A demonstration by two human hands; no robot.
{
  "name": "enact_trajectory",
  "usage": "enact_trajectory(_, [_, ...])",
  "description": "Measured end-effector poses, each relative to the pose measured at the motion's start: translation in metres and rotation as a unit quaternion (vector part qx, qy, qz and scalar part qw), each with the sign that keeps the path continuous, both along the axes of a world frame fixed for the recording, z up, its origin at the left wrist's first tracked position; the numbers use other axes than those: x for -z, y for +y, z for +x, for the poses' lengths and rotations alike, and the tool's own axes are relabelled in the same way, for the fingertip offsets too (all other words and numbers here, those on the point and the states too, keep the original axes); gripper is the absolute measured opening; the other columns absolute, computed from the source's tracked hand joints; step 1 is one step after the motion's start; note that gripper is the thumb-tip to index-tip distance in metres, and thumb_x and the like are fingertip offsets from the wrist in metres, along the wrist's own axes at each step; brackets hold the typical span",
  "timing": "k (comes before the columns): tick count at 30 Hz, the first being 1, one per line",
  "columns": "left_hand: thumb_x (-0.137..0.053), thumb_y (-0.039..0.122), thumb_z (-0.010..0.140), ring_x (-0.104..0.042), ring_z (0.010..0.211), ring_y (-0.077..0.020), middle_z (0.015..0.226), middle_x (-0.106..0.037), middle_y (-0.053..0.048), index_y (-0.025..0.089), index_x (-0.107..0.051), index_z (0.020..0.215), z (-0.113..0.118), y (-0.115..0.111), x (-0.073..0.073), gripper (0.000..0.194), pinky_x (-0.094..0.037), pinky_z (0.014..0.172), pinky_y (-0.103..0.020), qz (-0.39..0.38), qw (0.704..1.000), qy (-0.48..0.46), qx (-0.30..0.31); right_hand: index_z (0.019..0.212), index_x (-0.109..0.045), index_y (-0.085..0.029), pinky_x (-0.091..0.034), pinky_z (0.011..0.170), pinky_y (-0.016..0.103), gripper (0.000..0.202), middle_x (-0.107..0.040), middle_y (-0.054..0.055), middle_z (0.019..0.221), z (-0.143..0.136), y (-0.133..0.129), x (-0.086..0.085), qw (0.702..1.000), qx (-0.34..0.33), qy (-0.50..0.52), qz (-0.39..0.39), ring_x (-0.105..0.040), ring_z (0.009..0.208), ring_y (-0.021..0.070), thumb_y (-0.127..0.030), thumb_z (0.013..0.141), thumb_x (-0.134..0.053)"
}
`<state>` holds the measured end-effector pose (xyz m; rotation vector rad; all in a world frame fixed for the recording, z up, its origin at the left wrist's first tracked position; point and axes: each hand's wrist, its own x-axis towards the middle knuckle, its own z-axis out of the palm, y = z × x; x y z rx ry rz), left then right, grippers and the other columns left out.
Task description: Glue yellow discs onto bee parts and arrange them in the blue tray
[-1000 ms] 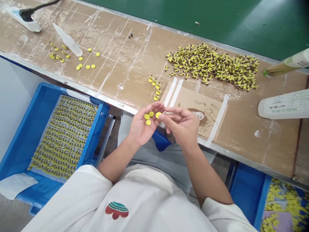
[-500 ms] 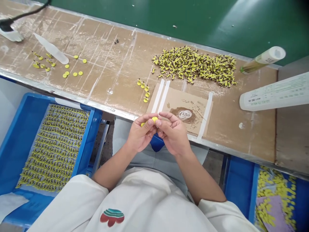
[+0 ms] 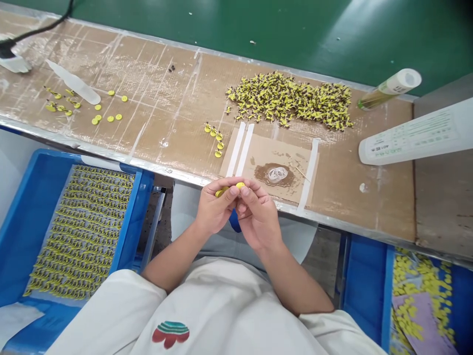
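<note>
Yellow disc (image 3: 240, 186) at the centre of the frame, held up where the two hands meet: the left hand (image 3: 215, 211) and the right hand (image 3: 261, 217) each have a thumb and fingers on it, clamped from both sides. The left fingers are also curled round further discs (image 3: 221, 192), of which only edges show.

What has just changed is the grip. A second ago the left palm lay open with four discs loose on it, and the right fingers pinched another; now the palm has folded and both hands work on one disc. For the work in hand, this looks like handling a single disc while the rest wait; whether it is being turned, checked or parted from another, I cannot tell.

Against the frame half a second back, the right hand sits closer in and the view has swung slightly, so things on the desk (image 3: 340, 197) appear further left. The curved row (image 3: 220, 145) of five figures left of centre matches both earlier frames, as does the pile (image 3: 291, 98) at upper right. The glue puddle (image 3: 277, 174), just right of centre, lies untouched.
</note>
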<state>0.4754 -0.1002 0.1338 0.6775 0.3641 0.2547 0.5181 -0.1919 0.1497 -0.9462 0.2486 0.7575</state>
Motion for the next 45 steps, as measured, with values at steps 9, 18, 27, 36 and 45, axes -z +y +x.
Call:
enact_trajectory(9, [-0.088,0.038,0.072,-0.049,0.048,-0.0051,0.064,-0.064,0.002,0.024,-0.081,0.097,-0.001,0.000,0.002,0.030,-0.047,0.048,-0.020,-0.017,1.000,0.010,0.019,0.101,-0.060,-0.024,-0.041,0.045,0.016,0.055,-0.061,-0.008,0.064,0.002,-0.003,0.000,0.999,0.030,-0.035,-0.024,-0.047,0.048,0.0055,-0.037,0.061,-0.095])
enact_trajectory(18, [-0.089,0.030,0.073,-0.053,0.064,-0.0024,0.089,-0.071,-0.003,0.020,-0.079,0.095,0.002,0.017,0.000,0.026,-0.042,0.046,-0.006,-0.135,0.990,-0.007,-0.030,0.102,-0.069,-0.025,-0.050,0.053,0.027,0.021,-0.066,0.001,0.078,0.027,-0.029,-0.014,0.854,0.106,-0.439,-0.260,-0.060,0.059,0.0125,-0.038,0.089,-0.076])
enact_trajectory(27, [-0.086,0.024,0.076,-0.066,0.078,-0.0042,0.101,-0.074,-0.004,0.020,-0.078,0.096,0.000,0.031,0.010,0.022,-0.055,0.062,-0.007,-0.110,0.992,0.037,-0.047,0.111,-0.071,-0.018,-0.054,0.083,0.040,0.036,-0.072,0.008,0.106,0.216,-0.041,0.046,0.625,-0.031,-0.609,-0.488,-0.065,0.074,0.0189,-0.033,0.080,-0.081])
enact_trajectory(36, [-0.089,0.028,0.072,-0.066,0.072,-0.0029,0.098,-0.076,-0.003,0.020,-0.079,0.095,0.004,0.032,0.012,0.027,-0.055,0.061,-0.007,-0.070,0.996,0.029,-0.046,0.110,-0.072,-0.021,-0.051,0.089,0.042,0.026,-0.071,0.009,0.104,0.245,-0.042,0.049,0.492,-0.150,-0.698,-0.498,-0.065,0.095,0.0280,-0.040,0.096,-0.060])
enact_trajectory(45, [-0.093,0.026,0.065,-0.070,0.073,-0.0031,0.096,-0.077,-0.001,0.022,-0.079,0.094,0.013,0.033,0.010,0.032,-0.058,0.067,-0.007,-0.067,0.995,0.047,-0.054,0.106,-0.067,-0.026,-0.050,0.081,0.037,0.025,-0.070,0.006,0.103,0.237,-0.072,0.019,0.482,-0.122,-0.715,-0.492,-0.064,0.088,0.0219,-0.038,0.102,-0.046])
